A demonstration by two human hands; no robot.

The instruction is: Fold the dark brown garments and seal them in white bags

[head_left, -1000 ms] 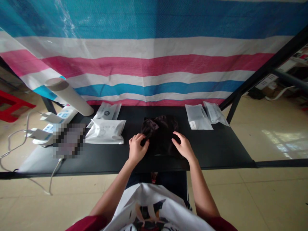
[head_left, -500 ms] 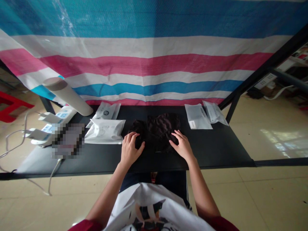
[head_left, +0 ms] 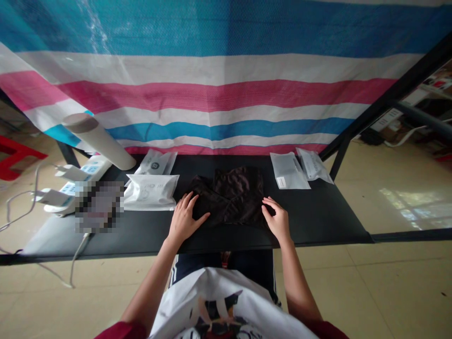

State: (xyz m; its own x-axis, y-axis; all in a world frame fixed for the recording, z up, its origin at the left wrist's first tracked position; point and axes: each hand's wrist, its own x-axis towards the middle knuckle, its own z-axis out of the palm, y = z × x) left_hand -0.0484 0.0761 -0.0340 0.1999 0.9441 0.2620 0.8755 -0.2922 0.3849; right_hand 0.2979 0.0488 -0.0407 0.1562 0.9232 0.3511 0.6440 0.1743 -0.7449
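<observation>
A crumpled dark brown or black cloth (head_left: 240, 197), shiny and soft, lies spread on the black table (head_left: 318, 221). My left hand (head_left: 185, 218) rests at the cloth's left edge, palm down, with fingers and thumb spread apart. At its right edge is my right hand (head_left: 277, 219), fingers loosely bent and a gap between thumb and forefinger. Its fingertips are by the cloth's border; whether they touch it I cannot tell. What kind of garment or cloth it is does not show.
Left of the cloth lie two white plastic pouches (head_left: 151, 193), a blurred-out object (head_left: 99, 206), a power strip (head_left: 76, 188) with chargers, and a tilted-looking white cylinder (head_left: 106, 143). Two more frosted pouches (head_left: 290, 172) lie at the right back. A striped sheet (head_left: 219, 94) hangs behind.
Both hands have drawn outward, the left one leftward and the right one rightward. The cloth's left part, bunched under the left hand before, now lies flatter and wider.
</observation>
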